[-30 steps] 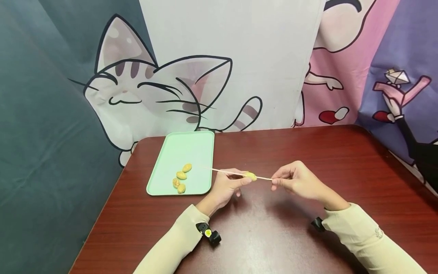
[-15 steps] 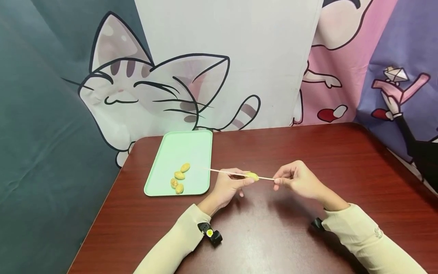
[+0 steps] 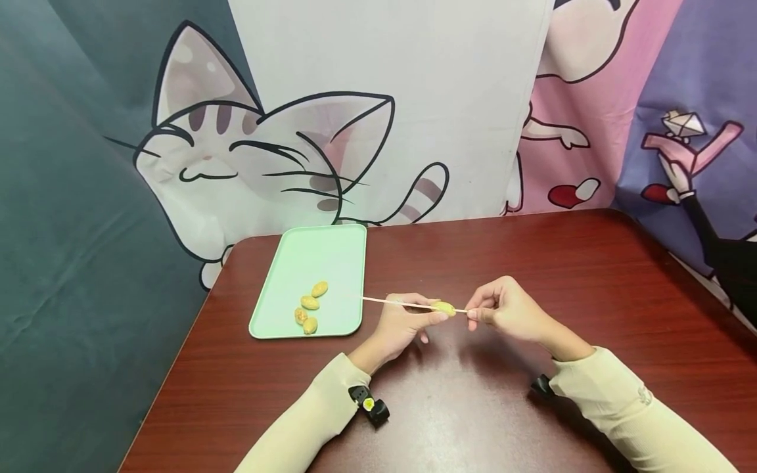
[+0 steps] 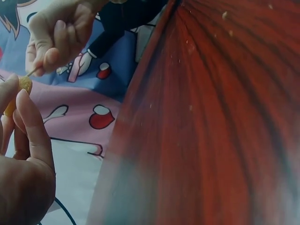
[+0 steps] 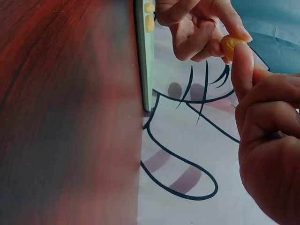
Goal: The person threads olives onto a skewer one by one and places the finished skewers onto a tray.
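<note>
Pinched: piece (image 3: pixel 443 308) in left hand (image 3: pixel 405 323), stick (image 3: pixel 378 300) at three o'clock in right hand (image 3: pixel 513 314); likely light, snappable, best held near piece.

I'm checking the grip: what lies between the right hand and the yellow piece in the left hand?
Between the right hand and the yellow piece, only a short stretch of stick shows, in the head and left wrist views.

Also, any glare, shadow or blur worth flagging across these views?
Head view: pale glare on the glossy red-brown wooden table, soft shadows nearby, thin pale straight stick fairly crisp; left wrist view: dimmer, milky reflection along the table's lower left edge; right wrist view: also dim, table grain soft, but the small yellow oval piece can be made out.
</note>
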{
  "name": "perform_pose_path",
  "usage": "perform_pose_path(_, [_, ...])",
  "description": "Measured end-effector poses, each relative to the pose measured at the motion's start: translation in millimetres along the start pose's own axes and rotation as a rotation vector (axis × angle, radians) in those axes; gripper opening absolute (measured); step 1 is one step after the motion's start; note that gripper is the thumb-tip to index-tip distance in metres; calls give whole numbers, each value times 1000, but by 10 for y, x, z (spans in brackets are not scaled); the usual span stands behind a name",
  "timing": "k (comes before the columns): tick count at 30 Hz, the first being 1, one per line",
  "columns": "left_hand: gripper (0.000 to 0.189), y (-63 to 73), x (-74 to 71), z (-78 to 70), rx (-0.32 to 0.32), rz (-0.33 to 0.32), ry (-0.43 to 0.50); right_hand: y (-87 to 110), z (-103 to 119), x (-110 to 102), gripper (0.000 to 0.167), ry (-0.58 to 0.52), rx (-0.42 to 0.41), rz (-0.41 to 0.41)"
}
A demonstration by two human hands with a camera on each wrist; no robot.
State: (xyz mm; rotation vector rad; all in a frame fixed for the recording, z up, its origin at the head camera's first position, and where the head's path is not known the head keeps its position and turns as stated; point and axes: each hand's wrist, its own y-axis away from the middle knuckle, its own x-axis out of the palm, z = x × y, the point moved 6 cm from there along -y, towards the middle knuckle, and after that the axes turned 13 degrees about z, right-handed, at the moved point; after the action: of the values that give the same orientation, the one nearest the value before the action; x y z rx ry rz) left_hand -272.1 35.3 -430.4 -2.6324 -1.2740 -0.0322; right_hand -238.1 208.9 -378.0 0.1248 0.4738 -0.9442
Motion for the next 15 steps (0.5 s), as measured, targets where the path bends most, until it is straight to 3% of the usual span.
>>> perform_pose_path(15, [25,-54,112,1,4,-16,-37,15,46,-17,11,47,48,-36])
